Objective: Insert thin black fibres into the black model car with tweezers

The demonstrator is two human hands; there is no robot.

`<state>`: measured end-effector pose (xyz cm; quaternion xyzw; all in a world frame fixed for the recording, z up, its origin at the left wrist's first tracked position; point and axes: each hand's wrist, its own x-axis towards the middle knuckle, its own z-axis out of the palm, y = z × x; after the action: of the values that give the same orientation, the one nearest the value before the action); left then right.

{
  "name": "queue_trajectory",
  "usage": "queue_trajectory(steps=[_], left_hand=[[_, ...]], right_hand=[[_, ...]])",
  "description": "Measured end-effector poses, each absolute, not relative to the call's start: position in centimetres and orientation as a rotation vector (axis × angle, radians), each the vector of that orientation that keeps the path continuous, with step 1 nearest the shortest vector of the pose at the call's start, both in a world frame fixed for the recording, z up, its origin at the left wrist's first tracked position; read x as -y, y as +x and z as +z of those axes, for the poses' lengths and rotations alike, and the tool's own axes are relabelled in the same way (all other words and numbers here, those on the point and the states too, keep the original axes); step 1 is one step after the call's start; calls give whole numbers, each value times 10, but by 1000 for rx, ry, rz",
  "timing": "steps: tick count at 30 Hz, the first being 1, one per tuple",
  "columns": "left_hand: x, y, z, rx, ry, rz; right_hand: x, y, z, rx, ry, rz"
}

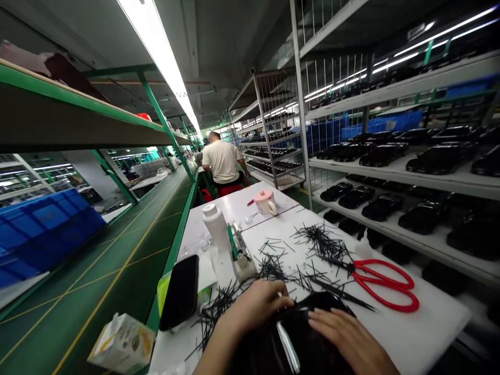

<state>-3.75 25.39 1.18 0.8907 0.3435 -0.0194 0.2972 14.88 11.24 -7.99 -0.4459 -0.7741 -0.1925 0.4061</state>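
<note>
A glossy black model car body (307, 341) lies at the near edge of the white table, with a bright reflection along it. My left hand (265, 299) is curled over its far left end, fingers bent and thumb close to them. Across its right side my right hand (339, 330) rests with fingers laid over the shell, its thumb hidden. Thin black sticks (273, 266) are scattered just beyond both hands. Whether a stick is between my left fingers I cannot make out. Red-handled scissors (385, 281) and dark pointed tweezers (344, 294) lie to the right.
On the left are a black phone (180, 291), a white bottle (216, 226), a tool tray (242, 255) and a carton (123, 344) by the green conveyor (128, 260). A pink-lidded mug (265, 202) stands farther back. A person (222, 161) sits ahead; racks (351, 166) hold black car bodies.
</note>
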Motion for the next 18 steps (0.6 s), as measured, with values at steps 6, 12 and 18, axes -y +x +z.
queue_trajectory(steps=[6, 12, 18], left_hand=[[-253, -36, 3, -1017, 2335, -49], [-247, -35, 4, -1061, 2287, -19], [-253, -33, 2, -1084, 2304, 10]], right_hand=[[-99, 145, -67, 1898, -1232, -461], [-102, 149, -77, 1896, -1138, -519], [-108, 163, -93, 2008, -1004, -580]])
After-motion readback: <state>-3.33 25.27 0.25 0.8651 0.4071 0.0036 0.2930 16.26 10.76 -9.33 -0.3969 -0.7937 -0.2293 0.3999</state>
